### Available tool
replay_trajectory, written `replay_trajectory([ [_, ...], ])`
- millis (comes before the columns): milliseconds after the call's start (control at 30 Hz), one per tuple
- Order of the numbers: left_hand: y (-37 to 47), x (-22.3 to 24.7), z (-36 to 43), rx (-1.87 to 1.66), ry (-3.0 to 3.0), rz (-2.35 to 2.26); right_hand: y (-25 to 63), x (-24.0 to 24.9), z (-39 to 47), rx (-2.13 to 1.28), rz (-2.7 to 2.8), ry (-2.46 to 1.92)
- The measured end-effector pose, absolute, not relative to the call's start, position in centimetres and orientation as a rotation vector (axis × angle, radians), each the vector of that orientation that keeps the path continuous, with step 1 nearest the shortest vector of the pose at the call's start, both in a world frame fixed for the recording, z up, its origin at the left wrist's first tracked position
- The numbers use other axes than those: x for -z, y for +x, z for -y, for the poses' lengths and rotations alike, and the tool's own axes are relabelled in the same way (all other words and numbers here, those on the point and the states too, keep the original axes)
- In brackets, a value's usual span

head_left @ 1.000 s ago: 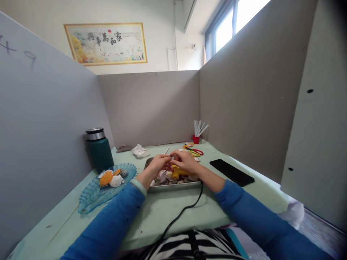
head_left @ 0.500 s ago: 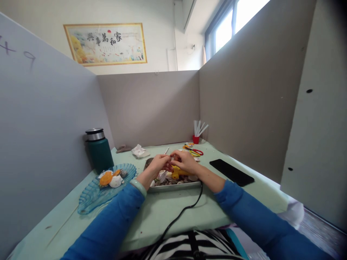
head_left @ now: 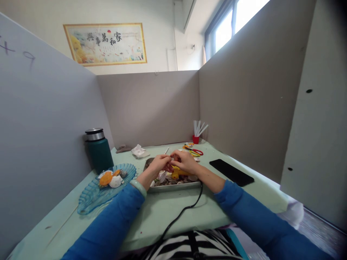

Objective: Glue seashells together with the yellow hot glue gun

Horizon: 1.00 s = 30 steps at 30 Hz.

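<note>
My left hand [head_left: 161,164] and my right hand [head_left: 183,161] meet above a metal tray [head_left: 176,187], fingertips pinched together. Whatever small thing they hold between them is hidden by the fingers. Shells and pebbles [head_left: 164,181] fill the tray. A yellow glue gun [head_left: 176,173] lies among them under my right hand, and a black cord [head_left: 187,208] runs from the tray's right corner towards my lap. Just behind the fingers a thin white stick [head_left: 166,150] pokes up.
On the left, a blue glass plate [head_left: 90,196] carries orange and white shells [head_left: 106,178], with a green flask [head_left: 99,155] behind it. Crumpled tissue [head_left: 139,151], red-handled scissors [head_left: 197,152], a red cup of white glue sticks [head_left: 196,139] and a black phone-like slab [head_left: 231,172] lie around. Partitions enclose the table.
</note>
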<state>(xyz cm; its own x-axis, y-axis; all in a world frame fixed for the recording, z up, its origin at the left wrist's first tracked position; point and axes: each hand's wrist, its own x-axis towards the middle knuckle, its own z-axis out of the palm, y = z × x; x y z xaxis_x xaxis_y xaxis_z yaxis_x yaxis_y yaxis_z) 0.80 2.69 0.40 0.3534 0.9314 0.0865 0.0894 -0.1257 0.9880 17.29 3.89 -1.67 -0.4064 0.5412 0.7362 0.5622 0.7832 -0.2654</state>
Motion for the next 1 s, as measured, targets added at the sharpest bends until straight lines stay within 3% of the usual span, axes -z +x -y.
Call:
replay_trajectory([
  [1000, 0.86, -0.81, -2.15, -0.983, 1.563, -0.899, 17.33, 1.51, -3.72, 0.029, 2.068, -0.826],
])
